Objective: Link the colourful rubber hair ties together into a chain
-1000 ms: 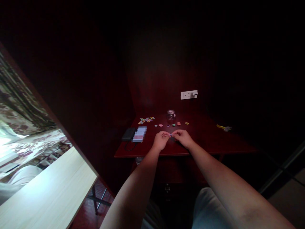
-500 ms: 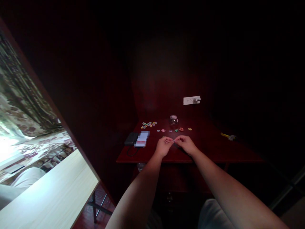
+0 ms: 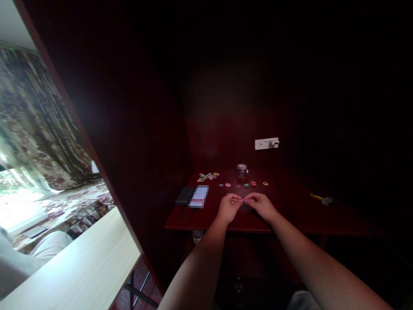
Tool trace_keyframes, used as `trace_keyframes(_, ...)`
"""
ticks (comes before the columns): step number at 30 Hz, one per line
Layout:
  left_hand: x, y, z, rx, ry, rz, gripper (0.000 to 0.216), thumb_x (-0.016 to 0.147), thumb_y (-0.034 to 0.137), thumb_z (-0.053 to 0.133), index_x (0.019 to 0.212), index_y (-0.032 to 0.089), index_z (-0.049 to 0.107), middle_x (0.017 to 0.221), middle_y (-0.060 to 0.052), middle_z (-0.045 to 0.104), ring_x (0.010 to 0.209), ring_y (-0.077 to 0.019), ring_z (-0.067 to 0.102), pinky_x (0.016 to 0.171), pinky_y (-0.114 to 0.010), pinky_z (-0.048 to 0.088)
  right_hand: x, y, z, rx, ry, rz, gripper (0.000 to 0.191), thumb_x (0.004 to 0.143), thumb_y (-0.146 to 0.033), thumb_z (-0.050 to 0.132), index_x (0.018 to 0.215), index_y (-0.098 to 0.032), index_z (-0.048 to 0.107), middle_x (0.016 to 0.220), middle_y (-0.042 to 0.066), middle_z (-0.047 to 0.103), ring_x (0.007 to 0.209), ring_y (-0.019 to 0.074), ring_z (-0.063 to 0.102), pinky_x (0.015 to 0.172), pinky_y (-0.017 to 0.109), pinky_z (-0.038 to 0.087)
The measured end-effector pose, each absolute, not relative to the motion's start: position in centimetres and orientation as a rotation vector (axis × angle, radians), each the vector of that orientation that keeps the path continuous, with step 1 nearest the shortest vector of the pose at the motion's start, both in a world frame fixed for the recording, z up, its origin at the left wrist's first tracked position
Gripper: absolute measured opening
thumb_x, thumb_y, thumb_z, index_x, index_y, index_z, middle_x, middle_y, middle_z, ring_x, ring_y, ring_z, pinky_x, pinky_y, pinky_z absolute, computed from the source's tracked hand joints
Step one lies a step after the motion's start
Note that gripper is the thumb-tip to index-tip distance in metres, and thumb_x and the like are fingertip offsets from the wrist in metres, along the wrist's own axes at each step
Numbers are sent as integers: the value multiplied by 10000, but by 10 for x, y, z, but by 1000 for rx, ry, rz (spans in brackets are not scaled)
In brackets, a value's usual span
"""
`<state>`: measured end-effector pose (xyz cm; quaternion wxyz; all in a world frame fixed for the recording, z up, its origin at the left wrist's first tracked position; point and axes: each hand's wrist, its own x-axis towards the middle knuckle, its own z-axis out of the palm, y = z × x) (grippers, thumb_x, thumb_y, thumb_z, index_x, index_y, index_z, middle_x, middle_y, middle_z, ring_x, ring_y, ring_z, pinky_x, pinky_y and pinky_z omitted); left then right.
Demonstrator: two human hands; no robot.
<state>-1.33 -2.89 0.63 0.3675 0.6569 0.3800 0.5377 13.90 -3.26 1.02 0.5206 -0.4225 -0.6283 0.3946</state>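
Observation:
My left hand (image 3: pixel 228 207) and my right hand (image 3: pixel 260 205) meet over the front of a dark red table (image 3: pixel 290 213). Both are closed in a pinch on a small purple elastic band (image 3: pixel 242 200) stretched between their fingertips. Behind them a row of several small coloured bands (image 3: pixel 245 184) lies on the table. A heap of more coloured bands (image 3: pixel 208 176) sits at the back left. A small glass jar (image 3: pixel 241 170) stands behind the row.
A dark flat device (image 3: pixel 184 196) with a cable and a blurred white card (image 3: pixel 199 196) lie at the table's left. A white wall socket (image 3: pixel 266 143) is on the back panel. A yellow-handled tool (image 3: pixel 319 198) lies at the right. A pale wooden table (image 3: pixel 74 267) is at the lower left.
The view has tilted up and left, so the table sits lower and further right in the picture. My hands stay together in the same pinch.

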Motion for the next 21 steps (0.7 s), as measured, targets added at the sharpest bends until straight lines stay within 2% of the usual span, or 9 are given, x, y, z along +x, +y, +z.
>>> trace_keyframes(21,-13,-29,8,1619,986,1361,163,660,195,639,804,120,624,716,-57,646,657,-124,590,633,-235,459,140,-29,6,-980,-1502,953,236,650,-366,631,704,-138,600,510,-27,519,442,83,430,443,211,316)
